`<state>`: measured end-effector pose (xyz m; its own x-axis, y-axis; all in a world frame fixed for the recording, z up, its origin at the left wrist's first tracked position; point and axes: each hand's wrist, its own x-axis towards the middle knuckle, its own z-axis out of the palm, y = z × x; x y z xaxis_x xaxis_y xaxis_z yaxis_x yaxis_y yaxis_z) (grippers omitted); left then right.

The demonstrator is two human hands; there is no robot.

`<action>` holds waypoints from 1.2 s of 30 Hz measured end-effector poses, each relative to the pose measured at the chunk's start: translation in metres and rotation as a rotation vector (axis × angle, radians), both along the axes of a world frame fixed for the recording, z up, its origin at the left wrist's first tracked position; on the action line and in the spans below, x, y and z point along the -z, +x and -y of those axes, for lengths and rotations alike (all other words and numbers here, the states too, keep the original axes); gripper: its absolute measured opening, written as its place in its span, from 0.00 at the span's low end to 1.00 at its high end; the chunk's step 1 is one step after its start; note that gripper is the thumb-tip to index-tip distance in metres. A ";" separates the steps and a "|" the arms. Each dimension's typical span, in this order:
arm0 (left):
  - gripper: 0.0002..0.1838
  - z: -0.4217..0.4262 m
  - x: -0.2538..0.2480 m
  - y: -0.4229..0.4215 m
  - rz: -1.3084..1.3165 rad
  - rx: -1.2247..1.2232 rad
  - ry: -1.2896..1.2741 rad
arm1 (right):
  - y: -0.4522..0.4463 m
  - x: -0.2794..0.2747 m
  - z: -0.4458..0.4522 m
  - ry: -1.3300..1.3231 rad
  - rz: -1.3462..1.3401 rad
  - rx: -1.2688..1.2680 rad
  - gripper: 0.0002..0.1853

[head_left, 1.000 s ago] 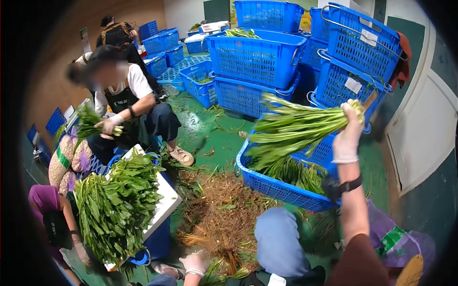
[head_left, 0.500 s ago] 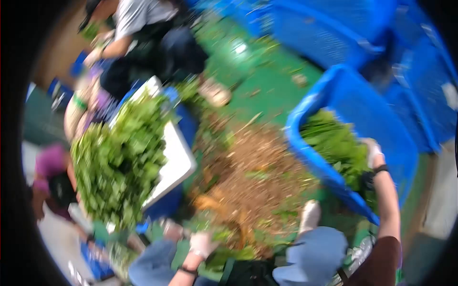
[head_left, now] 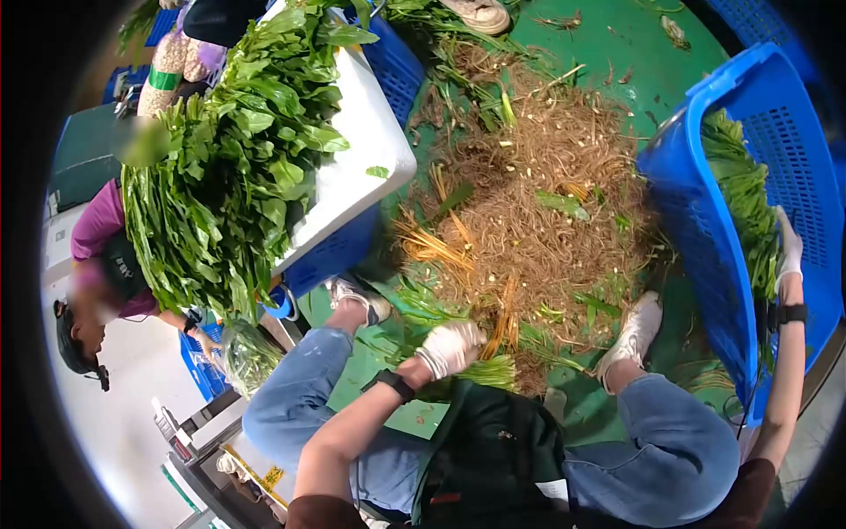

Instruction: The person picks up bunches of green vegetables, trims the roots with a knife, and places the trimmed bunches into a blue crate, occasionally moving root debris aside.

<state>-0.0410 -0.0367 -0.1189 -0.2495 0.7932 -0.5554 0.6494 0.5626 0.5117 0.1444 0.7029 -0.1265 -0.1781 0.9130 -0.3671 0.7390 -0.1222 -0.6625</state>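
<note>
Greens (head_left: 740,189) are already laid in the blue crate (head_left: 687,176) beside the right hand (head_left: 789,247), stalks (head_left: 492,374) are left outside by the curled left hand (head_left: 452,347), and neither hold can be told.

Bright, even indoor light; fisheye curvature, black vignetted edges, and fairly sharp centre.

No words, brands or numbers are showing clearly enough to read. Small pale lettering (head_left: 123,268) is sitting on the co-worker's dark apron (head_left: 117,251) at the left of the frame, too small to make out. A white tag (head_left: 553,490) is lying on the dark green apron (head_left: 489,445) at bottom centre, showing no readable text. Dark marks are running along a yellow strip (head_left: 272,479) at lower left, also illegible.
</note>
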 end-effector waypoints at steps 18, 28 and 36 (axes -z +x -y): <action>0.16 0.058 0.079 0.134 -0.242 0.007 -0.036 | 0.124 -0.326 0.211 0.824 -0.072 -0.287 0.28; 0.21 0.021 0.019 0.012 -0.592 -0.507 -0.152 | -0.021 -0.383 0.368 0.836 -0.390 -0.593 0.23; 0.50 0.032 -0.002 -0.017 -0.311 -0.512 -0.334 | -0.114 -0.305 0.439 0.034 -0.710 -0.450 0.30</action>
<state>-0.0576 -0.0682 -0.1166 -0.7347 0.3313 -0.5920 0.3484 0.9330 0.0899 0.0302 0.2644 0.1784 -0.7061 0.7081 -0.0038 0.1187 0.1130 -0.9865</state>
